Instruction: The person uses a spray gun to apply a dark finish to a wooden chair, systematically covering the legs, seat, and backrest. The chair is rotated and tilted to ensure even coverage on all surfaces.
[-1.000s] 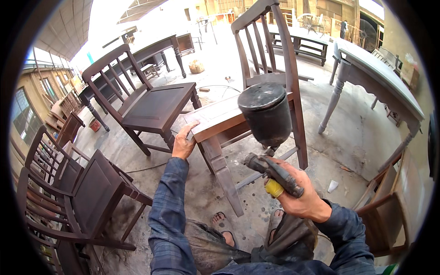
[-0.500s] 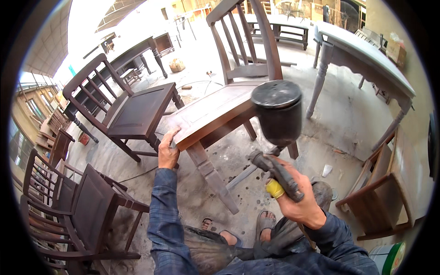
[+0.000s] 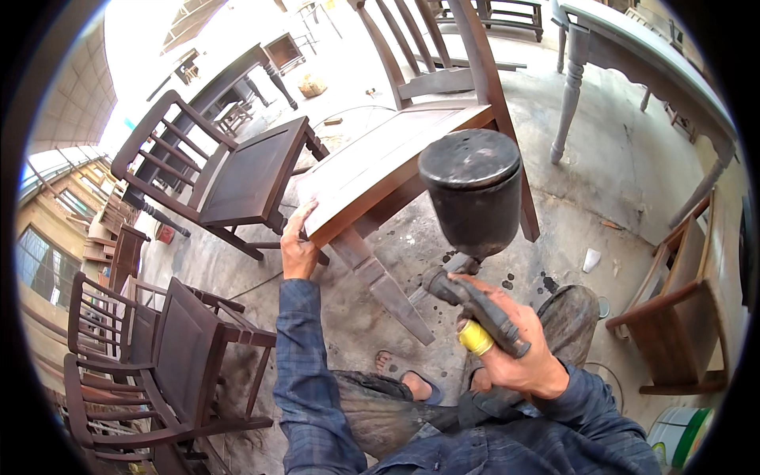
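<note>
My left hand [image 3: 298, 245] grips the near left corner of a wooden chair's seat, fingers on top of the edge. This chair [image 3: 388, 162] has a slatted back, a reddish-brown seat edge and a paler, greyish front leg. It seems to stand tilted. In my right hand [image 3: 522, 340] is a spray gun [image 3: 483, 305] with a black paint cup [image 3: 473, 194] on top and yellow tape on its lower part. My fingers wrap around its body, and the cup hides part of the seat's right side. Whether the trigger is pressed, I cannot tell.
Dark chairs stand left, one [image 3: 253, 174] beside the held chair and others [image 3: 190, 356] nearer. A greyish table [image 3: 578, 87] is at the far right. Below it sits a brown wooden piece [image 3: 673, 332], with a white-and-green bucket [image 3: 681, 435] near my right side. Dark spots mark the concrete floor [image 3: 340, 317].
The view has shifted, and the held chair has turned or tilted a little, its front leg now further right and higher in view. My left hand stays on the seat corner; the spray gun stays in my right.
</note>
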Demonstrator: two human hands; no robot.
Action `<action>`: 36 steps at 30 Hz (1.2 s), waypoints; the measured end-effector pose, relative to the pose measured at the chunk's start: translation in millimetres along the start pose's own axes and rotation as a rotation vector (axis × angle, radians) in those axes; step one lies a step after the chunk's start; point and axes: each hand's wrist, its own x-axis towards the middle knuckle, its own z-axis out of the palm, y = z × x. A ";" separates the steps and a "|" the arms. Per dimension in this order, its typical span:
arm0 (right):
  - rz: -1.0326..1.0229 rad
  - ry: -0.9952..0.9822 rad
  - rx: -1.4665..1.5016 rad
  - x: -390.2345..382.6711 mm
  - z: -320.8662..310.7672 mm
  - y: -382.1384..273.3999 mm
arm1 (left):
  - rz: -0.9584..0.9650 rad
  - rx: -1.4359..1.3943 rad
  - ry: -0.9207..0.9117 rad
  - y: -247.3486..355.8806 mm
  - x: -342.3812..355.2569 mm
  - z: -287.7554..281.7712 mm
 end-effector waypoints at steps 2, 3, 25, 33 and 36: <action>0.010 0.047 0.005 1.0 -8.3 2.3 | -0.013 0.003 0.004 3.8 -1.1 1.6; 0.025 0.081 0.022 0.1 -11.5 3.8 | 0.001 -0.003 0.000 2.5 -0.5 1.6; 0.134 0.225 0.098 1.4 -63.1 28.3 | -0.067 -0.075 -0.062 11.5 -8.1 -2.8; 0.195 0.352 0.002 11.3 -107.6 39.9 | -0.033 -0.036 -0.058 14.2 -7.1 -2.4; 0.126 0.409 -0.022 19.0 -120.8 47.5 | -0.037 -0.028 -0.058 15.1 -6.5 -1.0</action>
